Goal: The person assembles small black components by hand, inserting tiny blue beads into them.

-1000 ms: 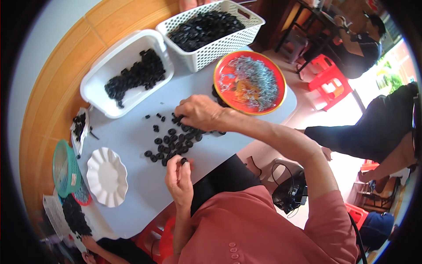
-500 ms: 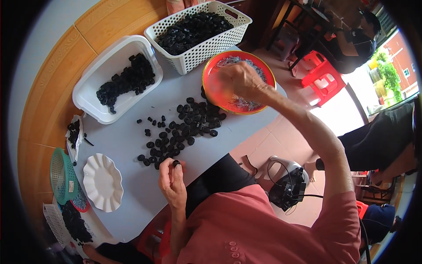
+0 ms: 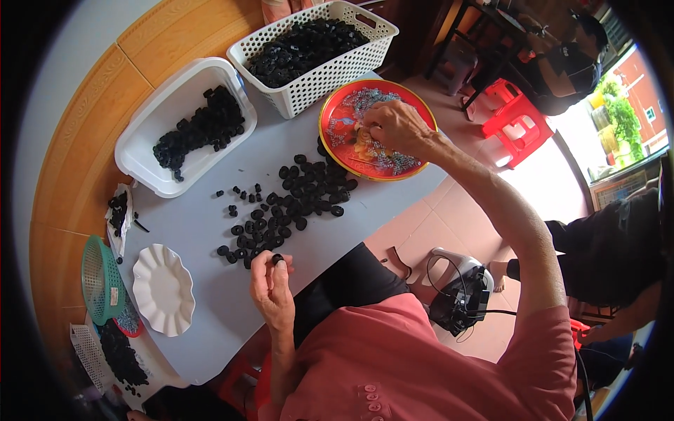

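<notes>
My left hand [image 3: 272, 295] is closed near the table's front edge, pinching a small round black plastic part [image 3: 278, 259] between thumb and fingers. Beside it spreads a loose pile of similar black wheel-like parts [image 3: 302, 186]. My right hand [image 3: 401, 130] reaches into a round red tray [image 3: 337, 151] with a yellow rim. Its fingers are bent together and their tips touch down among small silvery pins or screws [image 3: 365, 100]. What those fingers hold, if anything, cannot be made out.
A white tub [image 3: 133, 156] and a perforated white basket [image 3: 309, 97], both with black parts, stand at the back. A scalloped white dish [image 3: 165, 291] and a green basket [image 3: 95, 274] are at left. Red stools [image 3: 516, 126] and other people are to the right.
My right hand was blurred over the tray's left side; its fingers are now down among the silvery pieces near the middle. My left hand keeps the black part. A person at right has shifted.
</notes>
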A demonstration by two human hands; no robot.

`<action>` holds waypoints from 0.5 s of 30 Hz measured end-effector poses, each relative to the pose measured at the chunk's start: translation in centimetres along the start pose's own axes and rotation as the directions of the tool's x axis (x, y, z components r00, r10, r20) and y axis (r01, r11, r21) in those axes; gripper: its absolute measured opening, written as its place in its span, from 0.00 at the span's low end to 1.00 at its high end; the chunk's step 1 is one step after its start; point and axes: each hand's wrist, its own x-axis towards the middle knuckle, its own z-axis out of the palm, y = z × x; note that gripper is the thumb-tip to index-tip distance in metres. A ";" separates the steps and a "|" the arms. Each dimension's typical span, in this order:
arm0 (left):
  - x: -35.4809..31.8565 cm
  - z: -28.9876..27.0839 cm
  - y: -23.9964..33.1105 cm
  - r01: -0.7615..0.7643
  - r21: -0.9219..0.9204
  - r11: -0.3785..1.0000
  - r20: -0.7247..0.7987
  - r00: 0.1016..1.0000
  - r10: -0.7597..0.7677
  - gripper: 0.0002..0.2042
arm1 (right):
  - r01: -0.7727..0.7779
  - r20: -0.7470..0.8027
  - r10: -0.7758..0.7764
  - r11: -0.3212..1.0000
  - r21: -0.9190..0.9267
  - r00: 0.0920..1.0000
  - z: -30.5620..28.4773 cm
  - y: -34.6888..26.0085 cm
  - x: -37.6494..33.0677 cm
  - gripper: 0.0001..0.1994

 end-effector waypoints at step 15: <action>0.1 0.0 0.1 -0.015 -0.004 1.000 0.008 1.000 0.015 0.08 | -0.078 -0.090 0.101 0.969 0.233 0.991 -0.1 -0.4 0.9 0.07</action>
